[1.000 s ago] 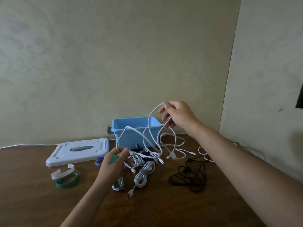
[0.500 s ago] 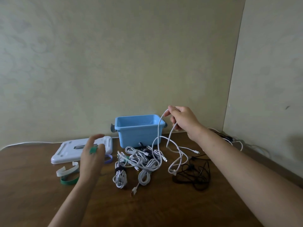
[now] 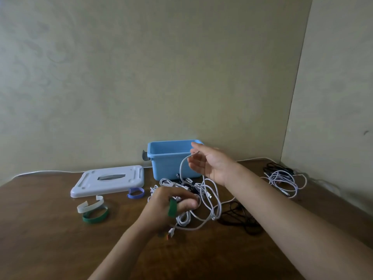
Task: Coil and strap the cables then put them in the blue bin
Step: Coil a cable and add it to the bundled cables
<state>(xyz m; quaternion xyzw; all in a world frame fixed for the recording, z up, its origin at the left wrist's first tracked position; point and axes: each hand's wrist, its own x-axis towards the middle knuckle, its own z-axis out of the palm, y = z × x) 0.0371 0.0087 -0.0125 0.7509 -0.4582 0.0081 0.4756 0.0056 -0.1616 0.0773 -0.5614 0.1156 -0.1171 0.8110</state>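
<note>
At frame centre, the right hand lifts a white cable loop on relaxed fingers while the left hand, green strap on its finger, pinches strands; best wind even loops before strapping, blue bin behind

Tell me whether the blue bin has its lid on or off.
Off. The blue bin stands open-topped with its inside walls showing, and the white lid lies flat on the table to its left.

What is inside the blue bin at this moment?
The blue bin shows only bare blue inner walls near its rim; no cable is visible in it. Its floor is hidden by the front wall, and the right hand covers its right corner.
</note>
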